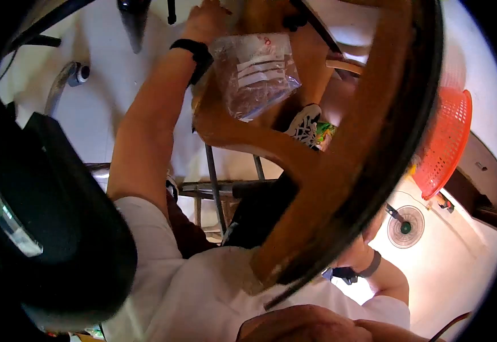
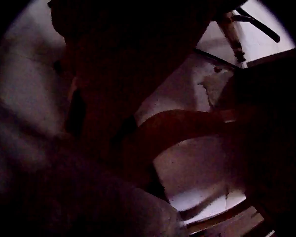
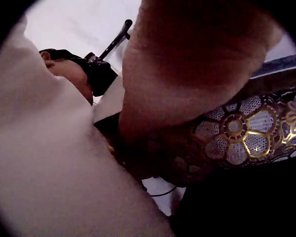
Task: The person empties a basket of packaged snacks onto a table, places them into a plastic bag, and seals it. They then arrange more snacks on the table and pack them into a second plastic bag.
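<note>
A curved wooden frame (image 1: 339, 171) with a dark rim slants close before the head camera. It runs into a wooden seat (image 1: 242, 134), where a clear plastic bag (image 1: 260, 77) with a printed label lies. My left hand (image 1: 205, 23) reaches out to the top edge of the head view, beside the wood, its fingers partly cut off. In the left wrist view the hand and forearm are dark, above a curved wooden piece (image 2: 180, 121). My right hand (image 1: 359, 253) is at the outer side of the rim, its fingers mostly hidden behind the wood.
A red plastic basket (image 1: 445, 148) stands at the right, with a round drain-like grille (image 1: 406, 227) below it. A patterned shoe (image 1: 305, 124) shows under the wood. A black padded object (image 1: 72, 216) fills the left side. Flower-patterned covering (image 3: 237, 128) lies by the right forearm.
</note>
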The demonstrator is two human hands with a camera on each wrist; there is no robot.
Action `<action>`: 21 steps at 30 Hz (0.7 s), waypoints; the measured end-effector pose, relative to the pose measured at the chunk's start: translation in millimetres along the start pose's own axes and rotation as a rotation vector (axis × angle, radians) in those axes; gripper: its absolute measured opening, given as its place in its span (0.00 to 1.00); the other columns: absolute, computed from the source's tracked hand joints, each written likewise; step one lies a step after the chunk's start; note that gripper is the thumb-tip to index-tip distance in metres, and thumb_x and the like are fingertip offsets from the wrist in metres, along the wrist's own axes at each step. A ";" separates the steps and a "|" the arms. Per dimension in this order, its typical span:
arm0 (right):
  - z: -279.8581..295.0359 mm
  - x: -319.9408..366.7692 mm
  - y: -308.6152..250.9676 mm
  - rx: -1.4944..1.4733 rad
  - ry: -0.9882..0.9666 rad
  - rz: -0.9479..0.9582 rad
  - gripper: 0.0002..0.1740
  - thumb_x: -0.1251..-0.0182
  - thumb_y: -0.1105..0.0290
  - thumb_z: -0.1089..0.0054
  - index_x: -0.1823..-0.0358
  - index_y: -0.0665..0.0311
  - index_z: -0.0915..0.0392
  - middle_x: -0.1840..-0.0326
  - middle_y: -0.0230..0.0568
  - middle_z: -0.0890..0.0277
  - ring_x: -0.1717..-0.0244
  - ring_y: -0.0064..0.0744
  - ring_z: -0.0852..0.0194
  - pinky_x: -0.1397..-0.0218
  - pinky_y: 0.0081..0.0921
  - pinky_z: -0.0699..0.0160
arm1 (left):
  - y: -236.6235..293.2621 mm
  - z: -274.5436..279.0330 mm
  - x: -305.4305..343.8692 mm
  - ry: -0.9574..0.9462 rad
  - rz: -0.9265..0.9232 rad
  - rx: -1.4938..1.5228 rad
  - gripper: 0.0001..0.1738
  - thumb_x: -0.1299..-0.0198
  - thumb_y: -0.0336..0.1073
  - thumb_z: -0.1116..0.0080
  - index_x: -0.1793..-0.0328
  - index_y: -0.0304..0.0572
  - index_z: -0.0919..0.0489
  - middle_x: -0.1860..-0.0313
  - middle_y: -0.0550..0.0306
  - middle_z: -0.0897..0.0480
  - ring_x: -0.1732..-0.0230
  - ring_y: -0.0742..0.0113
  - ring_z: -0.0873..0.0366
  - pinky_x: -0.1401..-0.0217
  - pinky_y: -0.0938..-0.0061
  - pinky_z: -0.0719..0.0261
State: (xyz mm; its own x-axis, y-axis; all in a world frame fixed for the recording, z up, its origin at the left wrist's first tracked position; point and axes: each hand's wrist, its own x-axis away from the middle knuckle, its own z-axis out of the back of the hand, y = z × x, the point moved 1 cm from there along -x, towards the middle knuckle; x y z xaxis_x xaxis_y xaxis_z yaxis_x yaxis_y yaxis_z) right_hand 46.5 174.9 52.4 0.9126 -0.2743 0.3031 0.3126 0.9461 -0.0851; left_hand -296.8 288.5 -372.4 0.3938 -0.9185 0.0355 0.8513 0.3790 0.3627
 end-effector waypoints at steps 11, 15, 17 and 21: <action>-6.3 -20.3 -3.7 -0.038 0.244 0.074 0.47 0.57 0.45 0.32 0.38 0.66 0.37 0.29 0.76 0.56 0.29 0.73 0.55 0.32 0.64 0.57 | 36.7 72.8 58.8 0.243 -0.260 -0.084 0.08 0.48 0.32 0.42 0.64 0.36 0.18 0.57 0.47 0.22 0.54 0.51 0.24 0.54 0.61 0.20; -0.8 -14.2 -10.6 -0.068 0.217 0.065 0.49 0.58 0.43 0.32 0.37 0.66 0.37 0.29 0.75 0.55 0.28 0.73 0.56 0.31 0.63 0.59 | 47.0 108.4 85.1 -0.019 -0.058 0.288 0.17 0.38 0.42 0.47 0.56 0.34 0.19 0.50 0.42 0.21 0.50 0.46 0.23 0.49 0.61 0.23; -0.7 -14.9 -9.4 -0.071 0.207 0.060 0.49 0.57 0.42 0.32 0.37 0.66 0.36 0.29 0.74 0.55 0.28 0.72 0.57 0.31 0.63 0.60 | 48.8 88.3 80.8 -0.040 -0.122 0.368 0.19 0.40 0.46 0.44 0.54 0.38 0.18 0.52 0.43 0.20 0.52 0.48 0.22 0.50 0.63 0.23; -4.7 -13.7 -5.9 -0.053 0.209 0.067 0.48 0.54 0.39 0.35 0.39 0.66 0.35 0.29 0.76 0.56 0.29 0.74 0.56 0.32 0.64 0.58 | 57.4 -18.4 39.1 -0.165 -0.155 0.275 0.20 0.47 0.50 0.36 0.55 0.44 0.16 0.61 0.49 0.16 0.59 0.53 0.19 0.52 0.65 0.22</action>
State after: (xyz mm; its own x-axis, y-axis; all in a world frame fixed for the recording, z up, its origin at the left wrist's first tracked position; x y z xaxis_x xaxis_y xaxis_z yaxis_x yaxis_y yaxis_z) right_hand 33.4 172.3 44.2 0.9648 -0.2464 0.0924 0.2581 0.9544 -0.1499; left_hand -226.1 276.4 -367.4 0.1873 -0.9770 0.1020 0.7625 0.2101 0.6120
